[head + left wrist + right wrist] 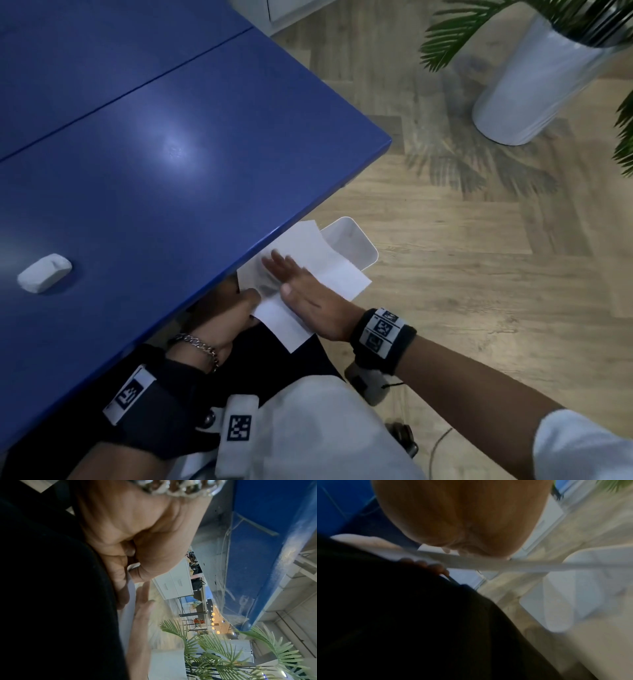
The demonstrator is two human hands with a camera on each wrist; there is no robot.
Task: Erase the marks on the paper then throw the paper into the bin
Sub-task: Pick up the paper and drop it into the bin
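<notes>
From the head view, the left hand (229, 318) sits just under the edge of the blue worktop (154, 164), its grip pinching the near-left edge of the folded white paper (308, 270) above the person's dark-clothed lap. The right hand (308, 291) lies flat on top of the same sheet, fingers straight and slightly spread, pressing it down just beside the left grip. The white bin (356, 246) stands on the wooden floor just beyond the paper's far edge, partly covered by it. A white eraser (44, 273) rests on the worktop, well apart from both hands. In the left wrist view, the left hand (135, 547) pinches the paper (130, 601) between thumb and curled fingers, with the right hand's straight fingers (142, 608) against the sheet just past that grip. The right wrist view is blurred: the palm (462, 520) lies over the paper (488, 563), with the bin (573, 595) below and beyond.
</notes>
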